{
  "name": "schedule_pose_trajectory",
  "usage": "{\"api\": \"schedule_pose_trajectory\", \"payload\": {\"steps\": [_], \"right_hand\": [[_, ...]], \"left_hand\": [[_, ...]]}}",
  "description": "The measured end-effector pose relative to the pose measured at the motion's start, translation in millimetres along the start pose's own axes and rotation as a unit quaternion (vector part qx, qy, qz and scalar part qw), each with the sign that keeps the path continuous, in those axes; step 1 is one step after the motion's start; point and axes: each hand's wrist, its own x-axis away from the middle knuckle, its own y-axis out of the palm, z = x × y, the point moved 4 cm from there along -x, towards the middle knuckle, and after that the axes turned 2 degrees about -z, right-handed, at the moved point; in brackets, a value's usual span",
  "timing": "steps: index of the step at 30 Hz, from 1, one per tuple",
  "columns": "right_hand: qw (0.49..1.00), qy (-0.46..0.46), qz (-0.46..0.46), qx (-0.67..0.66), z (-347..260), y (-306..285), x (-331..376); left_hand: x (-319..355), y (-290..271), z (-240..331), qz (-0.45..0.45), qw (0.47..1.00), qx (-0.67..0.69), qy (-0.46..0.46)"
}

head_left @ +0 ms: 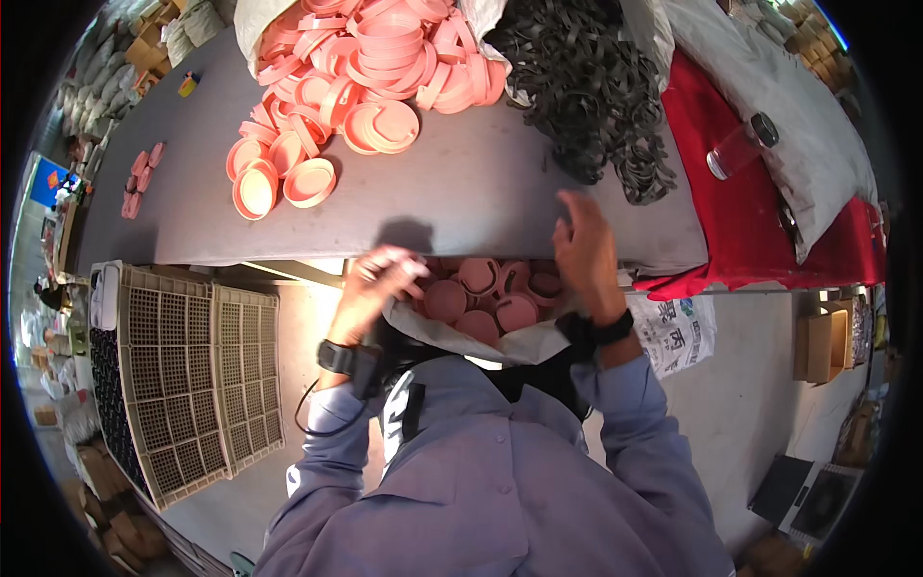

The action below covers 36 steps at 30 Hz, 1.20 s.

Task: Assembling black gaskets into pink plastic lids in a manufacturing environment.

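My left hand (pixel 377 287) is over the left rim of a white sack (pixel 447 337) at my lap, its fingers loosely apart and slightly blurred, with nothing visible in them. My right hand (pixel 588 255) hovers at the table's front edge, above the sack's right side, fingers apart and holding nothing I can see. Inside the sack lie several round pink lids (pixel 517 313), some with a dark strap on top. On the table, a large heap of pink lids (pixel 385 67) spills from another sack. Right of it lies a pile of black straps (pixel 586 87).
The grey table (pixel 461 183) spans in front of me. Small pink pieces (pixel 142 178) lie at its left. A red cloth (pixel 687 163) and a clear jar (pixel 740 146) are at the right. Beige plastic crates (pixel 197 375) stand at my left; a cardboard box (pixel 825 346) is far right.
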Motion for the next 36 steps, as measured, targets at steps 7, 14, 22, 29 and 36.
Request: {"api": "schedule_pose_trajectory", "payload": {"steps": [7, 14, 22, 29, 36], "right_hand": [[0.982, 0.064, -0.012, 0.178, 60, 23, -60], [0.973, 0.04, -0.016, 0.226, 60, 17, -43], [0.985, 0.043, 0.165, 0.028, 62, -45, -50], [0.98, 0.06, 0.137, -0.132, -8, -52, -19], [0.909, 0.151, 0.014, -0.388, -48, 22, 44]], "left_hand": [[-76, -123, 33, 0.297, 0.763, -0.526, 0.23], [-105, -161, 8, 0.373, 0.755, -0.507, 0.183], [-80, -64, 12, 0.178, 0.937, 0.28, 0.107], [-70, 35, -14, 0.042, 0.925, 0.378, 0.011], [-46, 90, -1, 0.127, 0.925, 0.351, 0.076]]}}
